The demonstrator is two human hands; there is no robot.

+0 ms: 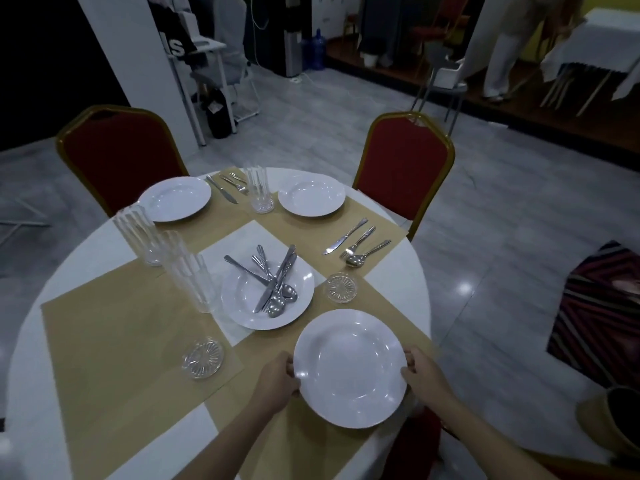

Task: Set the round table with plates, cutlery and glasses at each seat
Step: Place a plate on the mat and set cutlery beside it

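Clamping white plate (pixel 350 368) at opposite rims with left hand (pixel 277 377) and right hand (pixel 425 374); tucking fingertips out of sight underneath; facing heaped cutlery (pixel 277 282) just beyond the fingers.

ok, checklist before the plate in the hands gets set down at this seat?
1. Grip: left hand and right hand hold the held plate by opposite rims: ok.
2. Placemat around it bare: ok.
3. Held plate resting on the mat or lifted: cannot tell.
4. Gap to centre plate: close, apart in view: ok.
5. Coaster clear of the held plate: ok; no glass on it.
6. This seat's cutlery: none laid, cutlery pile lies on the centre plate: not ok.
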